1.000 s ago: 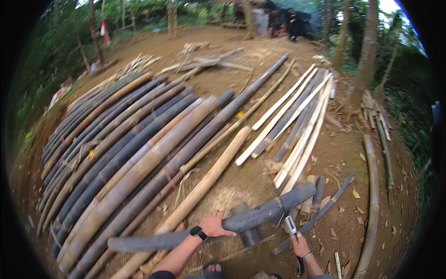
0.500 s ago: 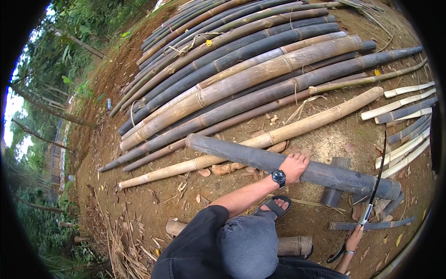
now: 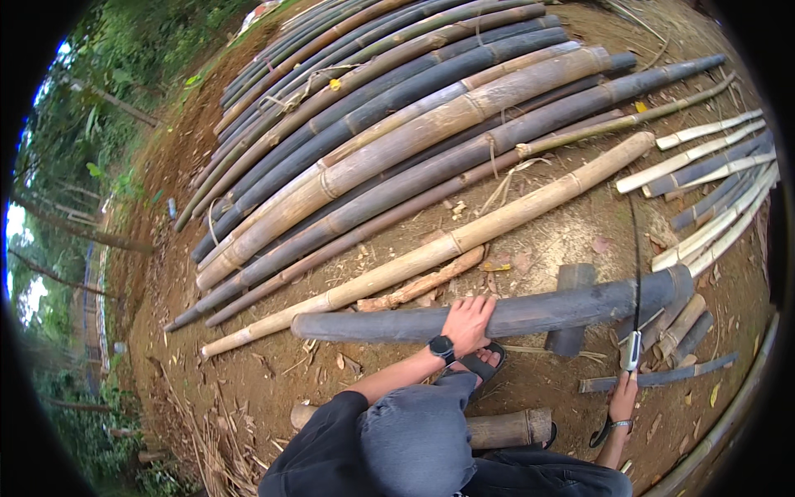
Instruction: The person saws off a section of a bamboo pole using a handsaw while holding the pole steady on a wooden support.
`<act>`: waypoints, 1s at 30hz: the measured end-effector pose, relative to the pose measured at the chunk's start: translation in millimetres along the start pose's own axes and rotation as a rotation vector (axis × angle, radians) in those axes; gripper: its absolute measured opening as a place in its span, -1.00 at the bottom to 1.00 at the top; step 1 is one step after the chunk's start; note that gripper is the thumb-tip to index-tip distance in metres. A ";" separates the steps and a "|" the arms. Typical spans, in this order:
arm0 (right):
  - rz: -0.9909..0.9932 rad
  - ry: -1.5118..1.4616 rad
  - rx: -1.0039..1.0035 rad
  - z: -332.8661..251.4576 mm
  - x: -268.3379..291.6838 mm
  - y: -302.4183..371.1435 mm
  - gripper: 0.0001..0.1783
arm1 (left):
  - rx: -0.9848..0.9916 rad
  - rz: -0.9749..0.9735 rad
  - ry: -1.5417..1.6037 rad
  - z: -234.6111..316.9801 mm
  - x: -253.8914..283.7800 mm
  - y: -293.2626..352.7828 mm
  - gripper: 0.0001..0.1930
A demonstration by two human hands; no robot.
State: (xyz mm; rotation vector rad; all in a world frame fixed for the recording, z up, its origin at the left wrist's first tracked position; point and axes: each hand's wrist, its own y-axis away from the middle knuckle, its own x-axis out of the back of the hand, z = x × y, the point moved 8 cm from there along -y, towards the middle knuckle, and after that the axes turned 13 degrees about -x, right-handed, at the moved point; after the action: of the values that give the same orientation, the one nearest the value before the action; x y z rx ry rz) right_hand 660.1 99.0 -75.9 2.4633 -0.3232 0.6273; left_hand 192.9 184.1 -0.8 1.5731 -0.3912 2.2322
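A thick dark bamboo pole (image 3: pixel 542 313) lies crosswise before me. A short dark bamboo piece (image 3: pixel 566 340) sits under it, right of the middle. My left hand (image 3: pixel 469 321), with a black watch at the wrist, is closed over the pole's top near its middle. In my right hand (image 3: pixel 623 396) is a hand saw (image 3: pixel 633 351) with a silver-and-black handle hooked at its end. Its long thin dark blade crosses the pole near the right end, seen almost edge-on. Whether its edge touches the bamboo, I cannot tell.
Beyond lies a single tan pole (image 3: pixel 447 247), then a row of long bamboo poles (image 3: pixel 389 170). Split strips (image 3: pixel 687 170) spread at the right, with short offcuts (image 3: pixel 683 327) nearer. Pale sawdust (image 3: pixel 563 240) covers soil behind the pole. A thick bamboo piece (image 3: pixel 509 428) lies beside my leg.
The dark pole has turned: its left end came nearer and its right end went farther away. My left hand moved with it. The saw swung from leaning right to nearly straight ahead.
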 end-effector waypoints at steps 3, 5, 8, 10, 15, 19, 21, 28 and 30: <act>0.030 0.036 0.054 -23.9 -4.0 7.6 -0.60 | 0.046 -0.021 0.008 -5.0 -9.3 10.1 -0.09; 0.042 0.134 0.118 -24.0 -1.5 5.2 -0.63 | 0.044 -0.010 -0.008 -4.2 -9.1 10.5 -0.08; 0.024 0.089 0.076 -45.1 -10.1 8.0 -0.65 | 0.084 -0.030 0.005 -11.6 -12.9 10.5 -0.06; 0.020 0.148 0.045 -50.6 -9.3 8.8 -0.66 | 0.090 -0.152 0.001 -9.9 -13.9 6.1 0.04; 0.018 0.241 0.048 -69.4 -10.0 14.4 -0.59 | 0.006 -0.232 0.106 -18.6 0.5 -9.6 0.31; 0.032 0.257 0.059 -64.1 -5.0 17.4 -0.56 | -0.194 -0.316 0.122 -7.8 28.3 -81.9 0.14; 0.025 0.234 0.039 -68.6 -6.5 21.5 -0.55 | -0.175 -0.481 0.202 3.9 32.0 -125.0 -0.04; -0.032 0.167 0.049 -84.8 -24.3 20.0 -0.55 | -0.140 -0.428 0.209 -20.2 -66.6 -253.6 -0.24; -0.003 0.187 0.041 -82.5 -12.1 25.7 -0.56 | -0.030 -0.408 0.359 13.6 -88.7 -255.5 -0.29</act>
State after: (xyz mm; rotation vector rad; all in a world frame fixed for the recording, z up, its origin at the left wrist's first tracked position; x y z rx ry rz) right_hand 610.6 127.4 -10.0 2.4199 -0.2353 0.8644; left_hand 348.0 392.3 -77.7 1.0838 0.0019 2.1084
